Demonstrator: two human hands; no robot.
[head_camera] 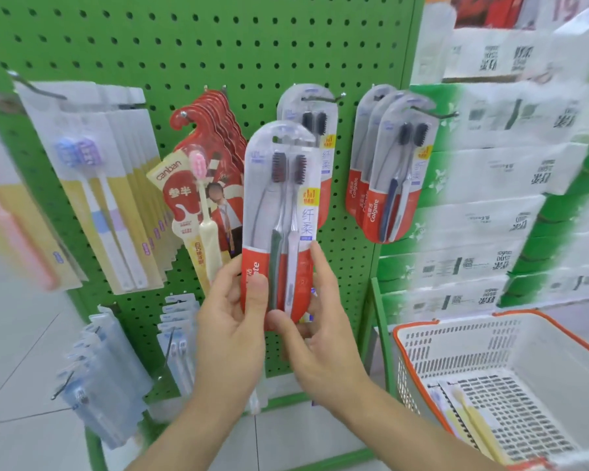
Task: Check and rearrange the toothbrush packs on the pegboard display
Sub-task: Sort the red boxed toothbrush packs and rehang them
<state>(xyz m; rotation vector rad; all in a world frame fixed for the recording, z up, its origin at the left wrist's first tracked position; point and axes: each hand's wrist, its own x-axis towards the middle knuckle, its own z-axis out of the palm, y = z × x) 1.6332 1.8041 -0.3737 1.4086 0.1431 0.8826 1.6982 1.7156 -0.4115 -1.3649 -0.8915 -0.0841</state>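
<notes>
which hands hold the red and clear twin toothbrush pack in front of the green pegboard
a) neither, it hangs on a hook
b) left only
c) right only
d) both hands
d: the left hand and the right hand both grip the bottom of the red and clear twin toothbrush pack, held in front of the green pegboard with its top off any hook.

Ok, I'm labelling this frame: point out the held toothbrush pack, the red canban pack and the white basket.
held toothbrush pack (281,198), head view, on its clear blister front.
red canban pack (184,195), head view, on its printed card.
white basket (419,351), head view, on its slotted left wall.
</notes>
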